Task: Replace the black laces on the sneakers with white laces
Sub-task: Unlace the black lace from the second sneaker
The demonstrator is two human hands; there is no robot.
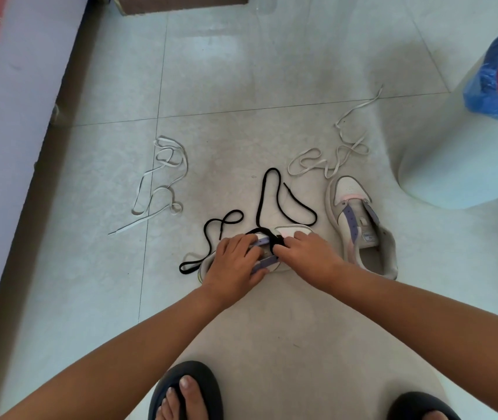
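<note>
Step in hand, as I read it: stripping the black lace (pixel 260 207) out of the near sneaker (pixel 272 256), which sits centre floor under both hands. My left hand (pixel 235 262) lies curled over the shoe's heel side, steadying it; its fingertips are tucked away, so I can't tell what they hold. My right hand (pixel 305 256) has fingers bent at the last threaded crossing, apparently pinching the lace, though the contact is hidden. Most of the lace trails loose toward 12 o'clock. The second sneaker (pixel 363 231), at 3 o'clock, is already lace-free. White laces wait at 10 o'clock (pixel 163 180) and 1 o'clock (pixel 329 159). Next I'd pull the last crossing free, then fetch a white one. The eyelets are mostly covered.
</note>
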